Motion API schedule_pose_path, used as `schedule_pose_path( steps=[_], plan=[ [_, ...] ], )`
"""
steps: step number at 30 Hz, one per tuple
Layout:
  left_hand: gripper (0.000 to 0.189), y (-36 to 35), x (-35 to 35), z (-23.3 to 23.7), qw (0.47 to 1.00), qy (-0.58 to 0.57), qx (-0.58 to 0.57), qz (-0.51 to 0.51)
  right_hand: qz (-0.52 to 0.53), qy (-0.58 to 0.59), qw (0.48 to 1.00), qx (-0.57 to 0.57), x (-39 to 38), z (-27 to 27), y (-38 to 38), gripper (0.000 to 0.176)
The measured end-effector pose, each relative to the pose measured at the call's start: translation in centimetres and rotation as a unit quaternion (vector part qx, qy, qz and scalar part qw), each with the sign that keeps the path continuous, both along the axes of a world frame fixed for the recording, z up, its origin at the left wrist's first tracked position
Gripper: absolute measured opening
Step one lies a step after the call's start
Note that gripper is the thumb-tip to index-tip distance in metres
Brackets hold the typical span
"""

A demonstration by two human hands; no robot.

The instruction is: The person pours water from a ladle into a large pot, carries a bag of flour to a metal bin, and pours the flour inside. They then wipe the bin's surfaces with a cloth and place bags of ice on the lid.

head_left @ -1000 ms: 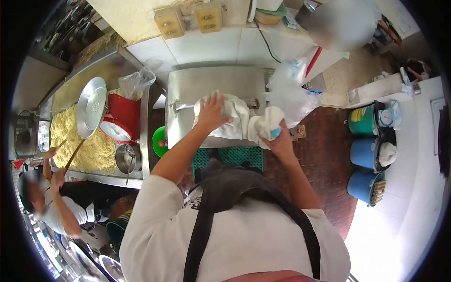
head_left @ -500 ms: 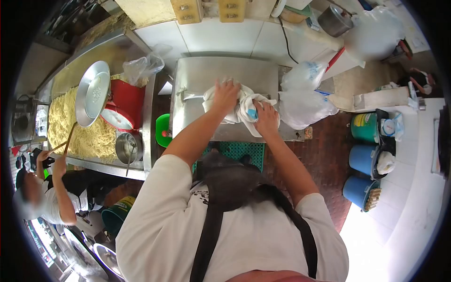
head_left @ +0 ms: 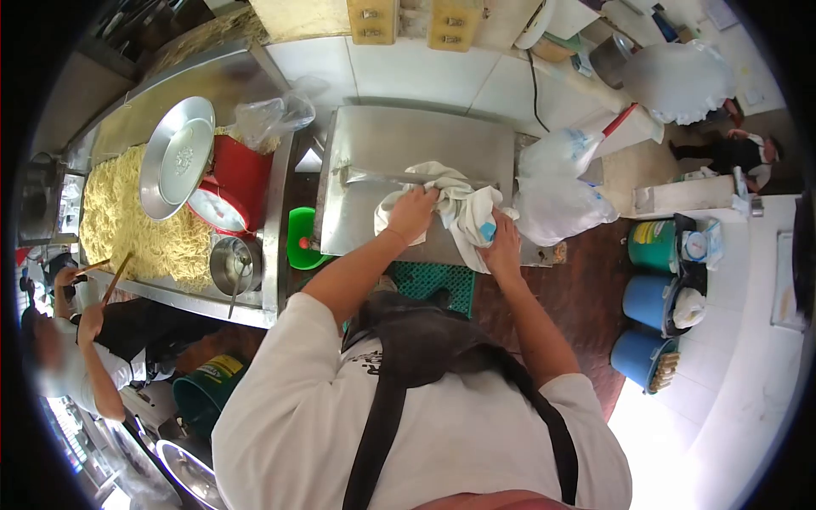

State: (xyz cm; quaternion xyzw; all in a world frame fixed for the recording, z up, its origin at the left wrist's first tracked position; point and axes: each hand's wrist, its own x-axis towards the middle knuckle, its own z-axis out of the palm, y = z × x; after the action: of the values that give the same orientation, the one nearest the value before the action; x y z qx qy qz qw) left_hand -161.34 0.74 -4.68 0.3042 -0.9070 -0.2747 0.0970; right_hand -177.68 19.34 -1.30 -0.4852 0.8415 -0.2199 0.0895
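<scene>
Under both my hands a bunched white cloth lies on a steel worktop, its front end hanging over the near edge. My left hand grips the cloth's left part, fingers curled down into it. Close to the front edge, my right hand is closed on the right end, beside a small blue patch on the fabric. A long thin metal strip runs along the worktop behind the cloth, partly covered by it.
To the left, a red scale with a metal pan stands by a tray of noodles, where another person holds two sticks. A green basin sits beside the worktop. Filled plastic bags and blue bins are on the right.
Both hands have drawn the cloth toward me, the right hand lower and more to the right. More metal strip shows. The view has shifted slightly, and a person appears at far right.
</scene>
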Motion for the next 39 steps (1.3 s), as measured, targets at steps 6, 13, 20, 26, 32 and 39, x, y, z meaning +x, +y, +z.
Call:
schedule_pose_path(
  steps=[6, 13, 20, 26, 32, 39],
  plan=[
    [0.042, 0.3, 3.6, 1.8, 1.0, -0.007, -0.001, 0.021, -0.018, 0.054, 0.998, 0.006, 0.9, -0.5, 0.6, 0.089],
    [0.073, 1.8, 5.8, -0.7, 0.995, -0.019, -0.096, 0.007, -0.027, 0.063, 0.997, 0.034, 1.1, -0.2, 0.5, 0.091],
    [0.078, 1.6, 5.6, -0.3, 0.994, -0.056, -0.099, 0.001, -0.03, 0.058, 0.997, 0.044, 1.1, 0.3, -0.3, 0.084],
    [0.074, 1.9, 5.3, -1.4, 0.993, -0.046, -0.109, 0.022, -0.015, 0.048, 0.996, 0.072, 0.2, 0.0, -0.5, 0.082],
    [0.083, 6.1, 4.1, 2.8, 0.977, -0.083, -0.095, 0.174, 0.057, 0.046, 0.997, 0.041, -0.9, -0.5, 0.0, 0.083],
    [0.092, 18.9, 8.8, 7.3, 0.942, 0.169, 0.07, 0.28, 0.089, -0.01, 0.985, -0.147, -6.1, -7.5, 2.8, 0.076]
  ],
)
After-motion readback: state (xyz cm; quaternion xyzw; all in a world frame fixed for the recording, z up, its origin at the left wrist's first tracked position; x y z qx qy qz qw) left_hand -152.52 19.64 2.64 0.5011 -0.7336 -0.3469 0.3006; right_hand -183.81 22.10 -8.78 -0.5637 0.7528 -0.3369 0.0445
